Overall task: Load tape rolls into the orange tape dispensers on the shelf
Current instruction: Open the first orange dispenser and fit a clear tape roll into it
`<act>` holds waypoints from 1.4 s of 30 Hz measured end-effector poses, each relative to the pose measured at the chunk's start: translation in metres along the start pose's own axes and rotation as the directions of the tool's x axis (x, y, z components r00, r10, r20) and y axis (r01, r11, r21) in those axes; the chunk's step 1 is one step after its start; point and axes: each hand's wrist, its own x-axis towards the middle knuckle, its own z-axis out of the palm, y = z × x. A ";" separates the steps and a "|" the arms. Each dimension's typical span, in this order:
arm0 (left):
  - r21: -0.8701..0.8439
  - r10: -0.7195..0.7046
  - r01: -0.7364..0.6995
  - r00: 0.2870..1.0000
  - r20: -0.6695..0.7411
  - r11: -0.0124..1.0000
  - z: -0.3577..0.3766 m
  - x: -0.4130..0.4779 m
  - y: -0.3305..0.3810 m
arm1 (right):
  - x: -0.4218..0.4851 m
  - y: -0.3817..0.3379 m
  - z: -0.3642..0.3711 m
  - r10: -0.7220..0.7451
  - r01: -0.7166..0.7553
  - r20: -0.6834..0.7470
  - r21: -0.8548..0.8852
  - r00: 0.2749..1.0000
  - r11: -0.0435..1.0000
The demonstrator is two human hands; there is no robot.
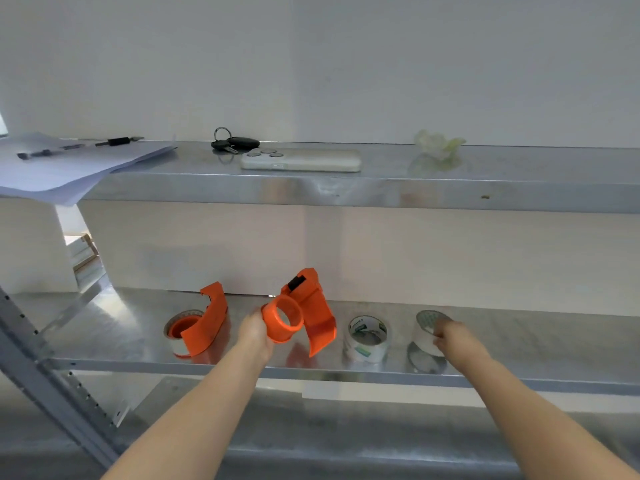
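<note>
My left hand [255, 332] grips an empty orange tape dispenser [304, 313] by its round hub, tilted up above the middle metal shelf [554, 344]. My right hand [450, 337] is closed on a white tape roll [426, 329] standing at the right of that shelf. Between the two hands a second tape roll [367, 337] with a printed label stands free. To the left, another orange dispenser [204, 322] rests on the shelf with a tape roll [176, 332] on its hub.
On the upper shelf [381, 192] lie a phone [301, 160], a bunch of keys [232, 143], a white flower [438, 144], and papers [62, 168] with pens overhanging the left end. A perforated shelf post [52, 382] slants at lower left.
</note>
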 end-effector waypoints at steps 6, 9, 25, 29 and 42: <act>0.018 -0.020 0.020 1.000 -0.022 1.000 0.002 -0.005 0.000 | -0.007 0.001 0.021 0.006 -0.003 0.054 -0.055 0.999 0.998; 0.017 -0.009 0.010 0.999 -0.038 1.000 0.005 -0.005 0.000 | -0.006 0.004 0.027 -0.013 0.014 0.021 -0.047 1.000 0.999; 0.036 -0.006 0.007 1.000 -0.023 0.999 0.013 -0.001 -0.015 | -0.021 -0.075 0.057 -0.501 0.506 0.077 -0.189 0.862 0.842; 0.083 0.011 -0.012 1.000 0.011 0.996 0.011 -0.009 -0.014 | -0.023 -0.089 0.068 -0.383 0.386 0.048 -0.173 0.922 0.906; -0.117 -0.045 0.058 0.993 0.111 0.991 0.023 -0.016 0.001 | -0.007 -0.083 0.015 -0.087 0.243 -0.249 0.706 0.965 0.665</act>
